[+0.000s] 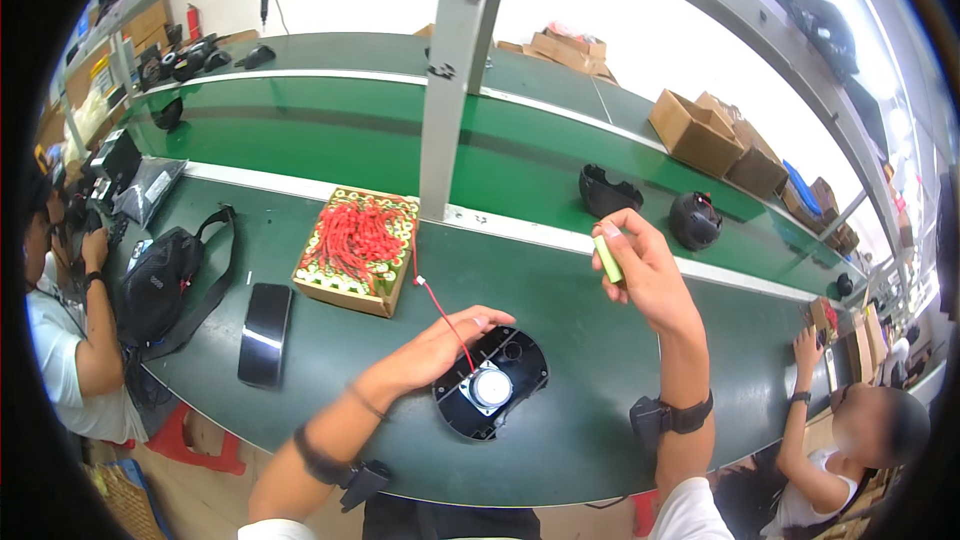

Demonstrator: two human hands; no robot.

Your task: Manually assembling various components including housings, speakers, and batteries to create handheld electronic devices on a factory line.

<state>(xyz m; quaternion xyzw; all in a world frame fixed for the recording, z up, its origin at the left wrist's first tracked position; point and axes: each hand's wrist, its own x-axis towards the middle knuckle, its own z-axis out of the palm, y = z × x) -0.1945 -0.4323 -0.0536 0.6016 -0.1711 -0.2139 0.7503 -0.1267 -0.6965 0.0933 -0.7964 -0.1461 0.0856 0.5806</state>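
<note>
My left hand (pixel 446 348) is at the far left edge of a black plastic housing (pixel 522 370), gripping its rim with fingers stretched along it. A round silver-white part, like a small speaker or motor (pixel 490 387), sits in the housing. From it a thin red wire (pixel 446 318) with a white connector runs toward a cardboard box (pixel 345 298) of green battery cells, their red leads heaped on top. Raised to the right, my right hand (pixel 645 270) pinches a light green battery cell (pixel 607 259) between thumb and fingers.
A black phone (pixel 264 335) and a black bag (pixel 165 285) lie left on the green table. Beyond a white rail, a green conveyor (pixel 530 155) carries black shells (pixel 606 192) and a round black part (pixel 695 221). A metal post (pixel 450 90) rises ahead. People sit at both sides.
</note>
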